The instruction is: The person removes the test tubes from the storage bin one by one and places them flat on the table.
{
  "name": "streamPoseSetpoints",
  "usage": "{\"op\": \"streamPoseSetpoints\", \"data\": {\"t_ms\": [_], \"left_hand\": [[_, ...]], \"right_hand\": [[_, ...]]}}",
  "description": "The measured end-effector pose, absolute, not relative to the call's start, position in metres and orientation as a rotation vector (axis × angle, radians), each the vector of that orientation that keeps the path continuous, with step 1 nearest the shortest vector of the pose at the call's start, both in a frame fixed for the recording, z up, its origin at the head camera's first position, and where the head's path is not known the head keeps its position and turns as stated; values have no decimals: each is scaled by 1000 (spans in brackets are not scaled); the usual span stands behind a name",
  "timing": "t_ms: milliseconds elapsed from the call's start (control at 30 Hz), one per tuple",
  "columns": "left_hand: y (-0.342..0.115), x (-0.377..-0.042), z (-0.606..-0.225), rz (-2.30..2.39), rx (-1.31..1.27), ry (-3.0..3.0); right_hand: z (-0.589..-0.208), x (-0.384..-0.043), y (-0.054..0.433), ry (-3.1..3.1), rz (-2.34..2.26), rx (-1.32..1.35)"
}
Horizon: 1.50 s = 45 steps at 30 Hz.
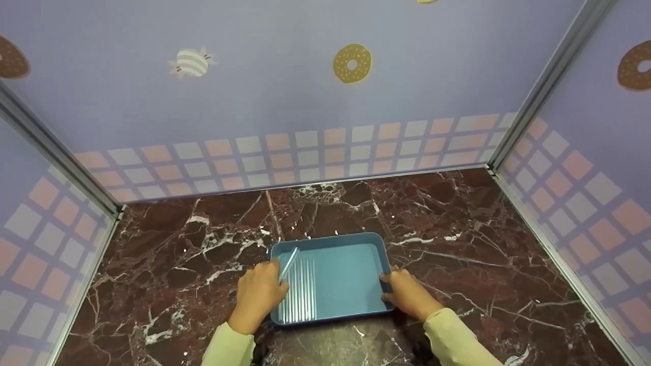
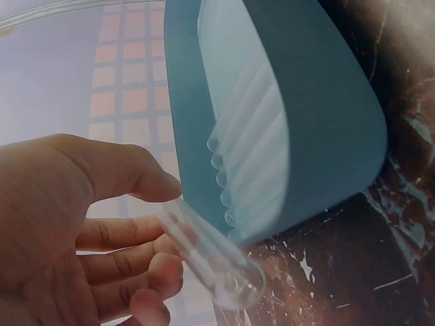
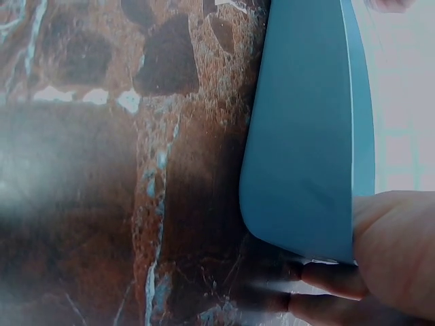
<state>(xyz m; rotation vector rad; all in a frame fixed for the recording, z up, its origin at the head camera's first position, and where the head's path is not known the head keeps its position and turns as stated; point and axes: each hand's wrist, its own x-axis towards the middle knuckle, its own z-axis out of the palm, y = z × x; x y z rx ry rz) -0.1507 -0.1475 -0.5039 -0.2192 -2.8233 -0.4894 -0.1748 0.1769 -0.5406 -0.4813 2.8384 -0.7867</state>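
Observation:
A blue rectangular tray [image 1: 348, 279] sits on the marble-patterned surface in the head view. Several clear test tubes [image 1: 297, 295] lie side by side along its left part; the left wrist view shows their ends in a row. Between thumb and fingers my left hand [image 1: 258, 292] pinches one more clear test tube [image 2: 214, 261], tilted over the tray's left rim. At the opposite end, my right hand [image 1: 408, 293] grips the tray's right wall. In the right wrist view its fingers [image 3: 333, 280] reach past the tray's outer side, partly hidden.
Dark red marble-patterned tabletop [image 1: 483, 264] with white veins spreads around the tray. A lilac back panel [image 1: 274, 91] with checks and sweets stands behind it, with side panels at left and right joined by metal corner strips [image 1: 549, 81].

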Motion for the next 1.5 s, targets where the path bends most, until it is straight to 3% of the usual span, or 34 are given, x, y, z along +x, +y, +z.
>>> {"op": "streamPoseSetpoints", "data": {"t_ms": [1500], "left_hand": [[-178,-149,-509,-773,-47,-2817]], "right_hand": [[-538,-179,173,2849,-715,-455]]}}
